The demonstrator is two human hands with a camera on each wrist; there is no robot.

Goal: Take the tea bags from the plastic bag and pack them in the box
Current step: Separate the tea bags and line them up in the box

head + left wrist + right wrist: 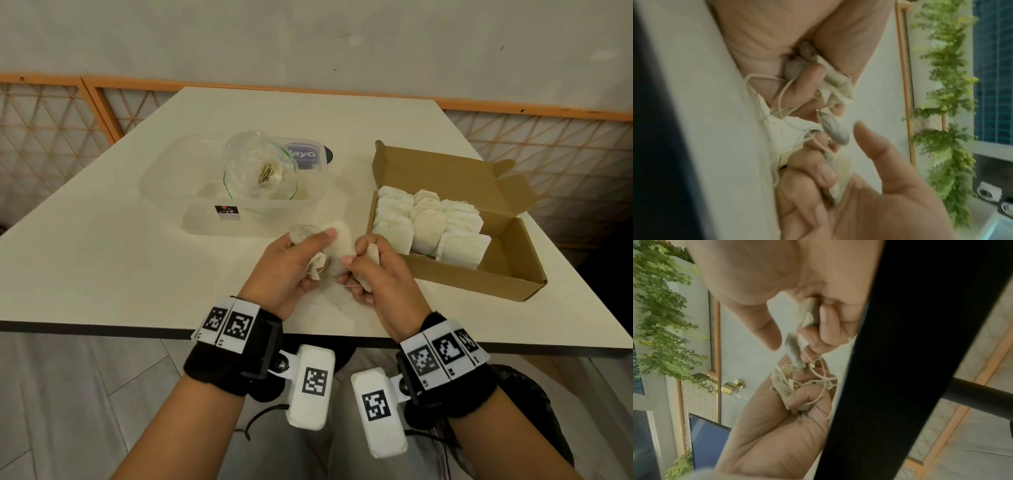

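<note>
Above the table's near edge, my left hand point(317, 262) grips a bunch of white tea bags point(339, 246). My right hand point(359, 269) pinches one tea bag point(373, 255) of that bunch, and the two hands touch. In the left wrist view the left hand point(807, 78) holds crumpled tea bags point(836, 87) with tangled strings point(781, 104). The right wrist view shows the right hand point(797, 331) pinching a tea bag point(794, 352). The open cardboard box point(479, 270) at the right holds rows of tea bags point(428, 226). The clear plastic bag point(260, 171) with a few tea bags inside sits behind the hands.
The plastic bag lies in a clear plastic container point(178, 192) at the table's middle, with a lid point(308, 156) behind it. The box's flap point(445, 171) stands open toward the far side. The white table point(102, 267) ends just under my wrists.
</note>
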